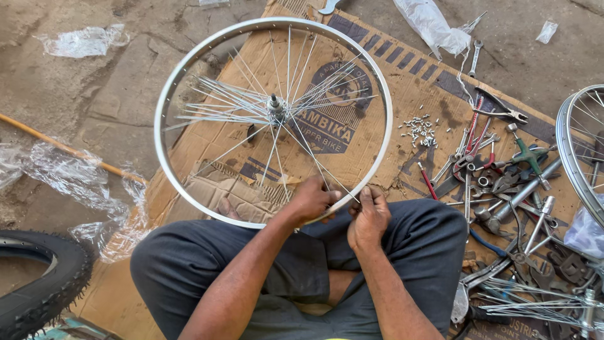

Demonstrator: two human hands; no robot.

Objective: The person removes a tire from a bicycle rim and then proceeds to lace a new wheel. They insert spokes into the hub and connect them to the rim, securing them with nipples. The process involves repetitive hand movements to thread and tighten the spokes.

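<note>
Head view: left hand [313, 200], fingers curled shut around a loose spoke [318, 165] at the near edge of the wheel rim [165, 101]. Right hand [369, 216], fingers bent and pinched at the rim's inner edge; what they pinch is too small to make out. Rim lies flat on cardboard [409, 82] before crossed legs, hub [275, 104] central. Scattered tools [503, 182] right; second wheel [576, 157] and tyre [38, 283] cut off by the frame.

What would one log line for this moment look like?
left hand: on spoke at wheel rim | right hand: pinching spoke at rim | hub: centre | loose nipples: on cardboard | tools: right
</note>
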